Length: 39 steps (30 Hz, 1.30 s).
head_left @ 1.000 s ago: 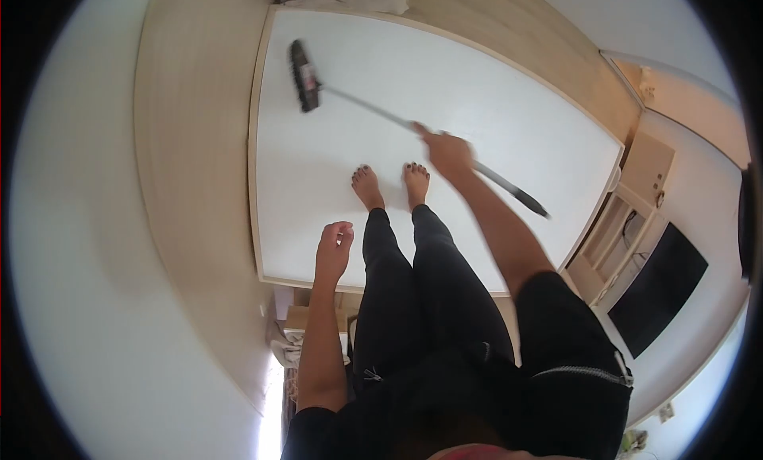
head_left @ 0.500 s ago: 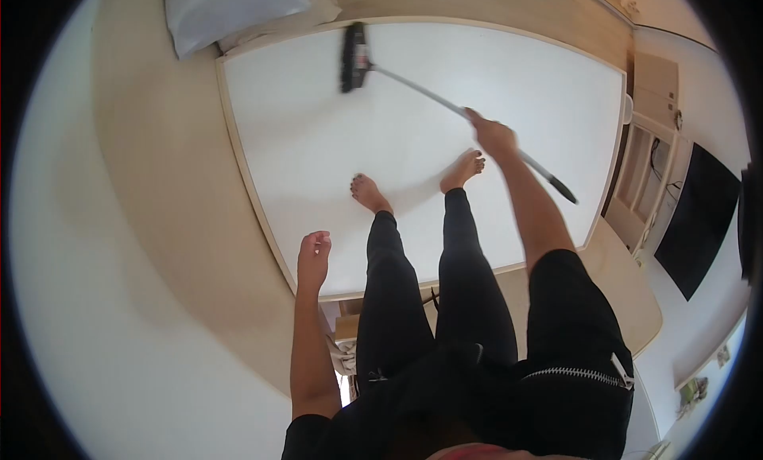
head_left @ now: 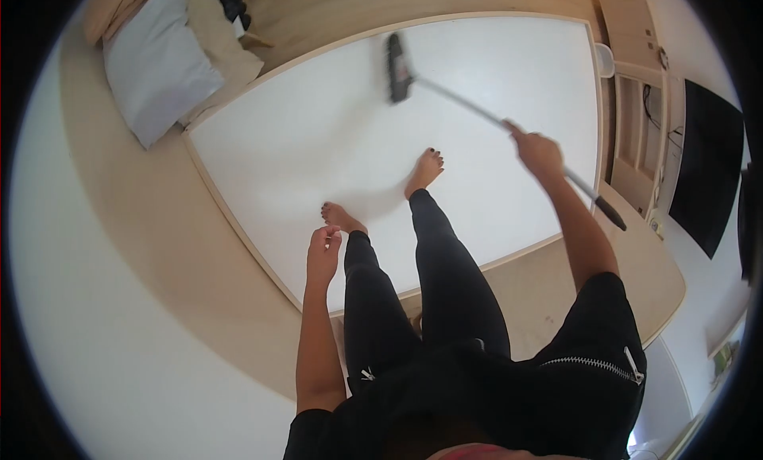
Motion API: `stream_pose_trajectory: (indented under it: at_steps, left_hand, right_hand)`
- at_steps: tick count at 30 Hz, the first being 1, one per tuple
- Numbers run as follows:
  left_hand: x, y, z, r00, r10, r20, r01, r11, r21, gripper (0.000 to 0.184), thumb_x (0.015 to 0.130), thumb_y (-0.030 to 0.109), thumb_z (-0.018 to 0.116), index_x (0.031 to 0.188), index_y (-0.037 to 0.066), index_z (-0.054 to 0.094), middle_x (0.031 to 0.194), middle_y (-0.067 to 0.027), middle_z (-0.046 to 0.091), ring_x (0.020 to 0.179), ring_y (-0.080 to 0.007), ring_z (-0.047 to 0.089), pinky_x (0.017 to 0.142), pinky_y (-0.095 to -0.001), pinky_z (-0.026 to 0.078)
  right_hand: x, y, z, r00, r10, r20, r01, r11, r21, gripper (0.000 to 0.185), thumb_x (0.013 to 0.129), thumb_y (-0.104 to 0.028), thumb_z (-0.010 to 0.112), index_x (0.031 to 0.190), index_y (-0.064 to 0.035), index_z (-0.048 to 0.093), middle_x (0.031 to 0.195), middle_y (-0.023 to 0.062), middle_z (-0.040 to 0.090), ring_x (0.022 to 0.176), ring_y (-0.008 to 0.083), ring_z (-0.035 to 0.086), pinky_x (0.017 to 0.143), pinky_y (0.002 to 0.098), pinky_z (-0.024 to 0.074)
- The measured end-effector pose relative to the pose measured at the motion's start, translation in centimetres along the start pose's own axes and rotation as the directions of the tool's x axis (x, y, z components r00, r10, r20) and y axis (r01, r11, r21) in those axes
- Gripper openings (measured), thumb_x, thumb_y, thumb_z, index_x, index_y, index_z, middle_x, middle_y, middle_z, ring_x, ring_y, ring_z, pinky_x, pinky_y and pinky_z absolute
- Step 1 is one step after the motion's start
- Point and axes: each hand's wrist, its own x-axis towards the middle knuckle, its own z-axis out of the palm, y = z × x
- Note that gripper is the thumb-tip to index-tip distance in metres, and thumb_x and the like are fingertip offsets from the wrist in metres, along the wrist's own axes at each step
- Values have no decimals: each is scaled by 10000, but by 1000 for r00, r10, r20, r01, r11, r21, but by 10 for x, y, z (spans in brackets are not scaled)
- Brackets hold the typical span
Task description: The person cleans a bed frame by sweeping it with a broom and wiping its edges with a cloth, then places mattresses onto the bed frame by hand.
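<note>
My right hand [head_left: 540,154] is wrapped round the grey handle of a broom [head_left: 469,104], its index finger stretched along the shaft. The broom's dark bristled head [head_left: 398,69] is over the white panel [head_left: 493,54] near its far edge, slightly blurred. Behind my hand the handle ends in a black grip. My left hand [head_left: 323,253] hangs beside my left foot, fingers loosely curled and apart, holding nothing. Both bare feet stand on the panel, which has a light wooden rim.
Pillows [head_left: 163,70] lie at the upper left on a wooden surface. A black screen [head_left: 706,170] and an open shelf unit [head_left: 636,122] are along the right side. A rounded wooden surface [head_left: 588,285] lies below the panel's right part.
The view has turned, bringing the pillows in at the upper left. The broom and my right hand have shifted right in view. My feet have changed their stance on the panel.
</note>
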Motion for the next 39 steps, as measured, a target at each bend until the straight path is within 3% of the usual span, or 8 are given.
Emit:
stream_pose_trajectory:
  at_steps: [5,6,8,11,23,28,34,39]
  left_hand:
    - [12,53,30,999,29,29,-32,992,119,224,903,209,529,1047,44,578,972,-50,574,843,-129,529,787,-273,430]
    - [15,65,34,999,43,33,-47,991,129,222,903,206,527,1045,43,578,974,-51,575,844,-130,528,789,-273,429]
    - [23,84,48,997,56,43,-62,987,147,219,904,204,526,1044,43,577,977,-52,576,845,-130,528,791,-273,429]
    - [29,110,61,999,37,34,-43,983,181,213,905,196,521,1043,43,576,987,-58,577,853,-138,530,791,-279,431]
    - [63,177,167,978,90,187,-119,982,148,218,886,192,532,1041,46,579,1000,-74,569,867,-166,558,767,-304,451]
    - [69,222,195,943,209,260,-278,923,267,207,872,189,547,1010,41,586,978,-89,566,783,-171,568,687,-282,466]
    - [95,277,229,903,276,329,-376,879,294,210,850,162,556,1021,43,586,1030,-109,567,864,-233,578,736,-323,470]
    - [130,322,252,793,475,381,-596,734,327,225,848,146,551,1046,42,578,1100,-118,544,938,-253,559,781,-336,460]
  right_hand:
    - [3,-96,13,928,-250,276,187,954,234,444,882,-197,462,1285,-383,445,945,68,614,809,228,635,661,376,500]
    - [17,-121,68,954,-278,111,244,936,252,426,891,-187,451,1269,-384,464,928,61,611,864,231,632,692,366,499]
    - [47,-138,75,947,-256,196,217,955,202,422,897,-184,448,1265,-388,468,936,52,612,902,227,626,708,361,498]
    - [84,-105,64,920,-327,216,264,924,278,415,903,-194,442,1263,-399,471,953,44,627,865,221,630,694,367,494]
    - [96,271,45,952,249,179,-259,965,34,355,942,-290,377,1267,-409,453,857,108,656,807,265,649,718,415,514]
    - [64,277,32,982,191,14,-191,981,41,359,912,-245,445,1262,-302,499,710,119,631,648,266,634,575,413,504]
    - [37,190,62,999,23,-23,-15,955,295,354,886,-219,471,1206,-355,540,725,78,613,648,240,626,579,381,493]
    - [64,178,89,1000,7,7,-8,967,254,367,878,-185,448,1177,-371,555,726,58,619,675,218,638,585,364,496]
